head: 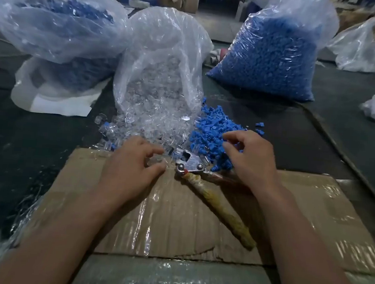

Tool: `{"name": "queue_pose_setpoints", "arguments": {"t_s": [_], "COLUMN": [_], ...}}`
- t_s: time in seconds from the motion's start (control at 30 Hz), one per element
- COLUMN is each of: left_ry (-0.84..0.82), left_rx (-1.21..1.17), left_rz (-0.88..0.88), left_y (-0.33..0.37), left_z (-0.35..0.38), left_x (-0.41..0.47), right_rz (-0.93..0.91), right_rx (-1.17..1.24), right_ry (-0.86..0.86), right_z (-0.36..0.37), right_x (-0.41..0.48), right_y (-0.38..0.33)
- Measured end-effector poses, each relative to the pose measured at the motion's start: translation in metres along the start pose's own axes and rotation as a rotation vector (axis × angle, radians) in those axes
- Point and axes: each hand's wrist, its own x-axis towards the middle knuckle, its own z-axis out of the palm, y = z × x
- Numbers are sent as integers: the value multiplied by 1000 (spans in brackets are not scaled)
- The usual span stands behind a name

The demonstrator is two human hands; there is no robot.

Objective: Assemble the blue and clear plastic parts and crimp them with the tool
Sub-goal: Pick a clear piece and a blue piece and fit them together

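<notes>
As it lies, tool (pixel 211 199) looks yellow-wrapped, metal-headed.

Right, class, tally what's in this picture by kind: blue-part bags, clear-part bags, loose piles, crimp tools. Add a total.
Blue-part bags: 2, left bag and right bag
Clear-part bags: 1, middle bag
Loose piles: 2, clear pile and blue pile
Tools: 1, tool
Total: 6
The left bag may be two stacked; I cannot tell.
</notes>
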Motion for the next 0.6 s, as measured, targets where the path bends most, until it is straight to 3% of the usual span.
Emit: {"name": "queue_pose_setpoints", "arguments": {"t_s": [0.33,0.6], "left_ry": [146,194], "left_rx": [-58,-474], "left_rz": [31,-202], "left_y": [2,11], "left_z": [-2,-8], "left_x": [1,-2], "right_rz": [-139,-165], "right_rx": [-217,-253], "right_ry": [-142,-35], "right_z": [21,22], "right_x": [2,2], "right_y": [-3,-4]}}
